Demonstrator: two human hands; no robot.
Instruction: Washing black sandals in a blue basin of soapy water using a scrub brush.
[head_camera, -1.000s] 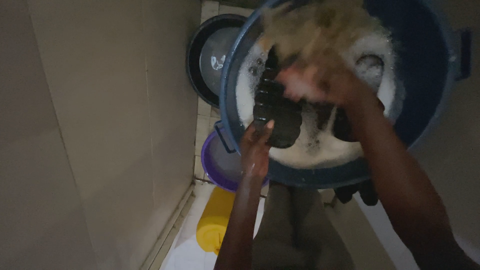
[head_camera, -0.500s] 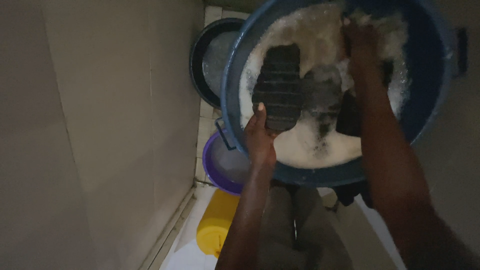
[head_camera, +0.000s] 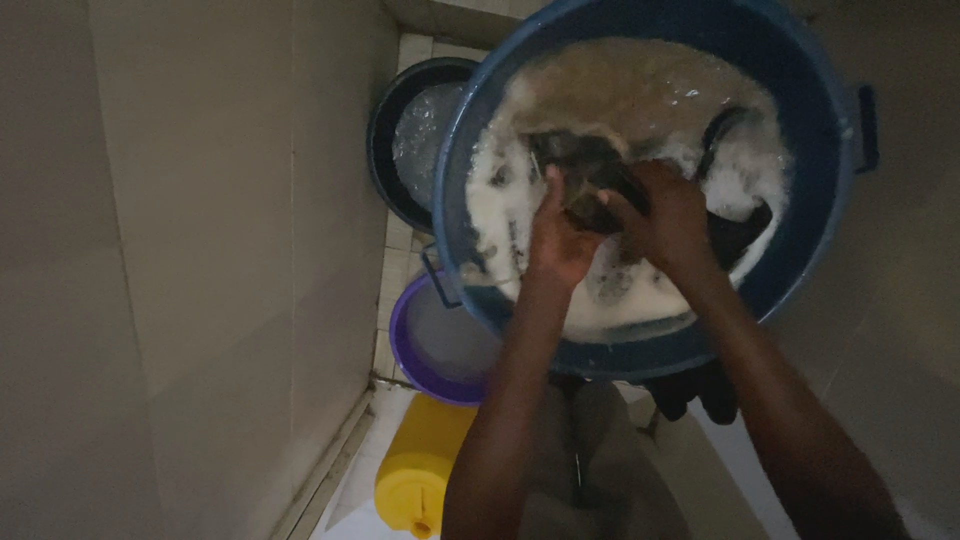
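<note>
Hands, left (head_camera: 556, 240) and right (head_camera: 668, 222), clutch dark cloth (head_camera: 590, 172) in sudsy blue basin (head_camera: 800, 90) beside tiled wall (head_camera: 200, 250).

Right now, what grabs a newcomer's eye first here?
The big blue tub of suds at upper right, where the left hand and right hand grip a dark item between them. To its left sit a dark basin of water and a purple bowl, with a yellow jug below.

The tiled floor (head_camera: 400, 262) carries a blue tub (head_camera: 800, 110), dark basin (head_camera: 385, 160), purple bowl (head_camera: 405, 345) and yellow jug (head_camera: 420, 470).
</note>
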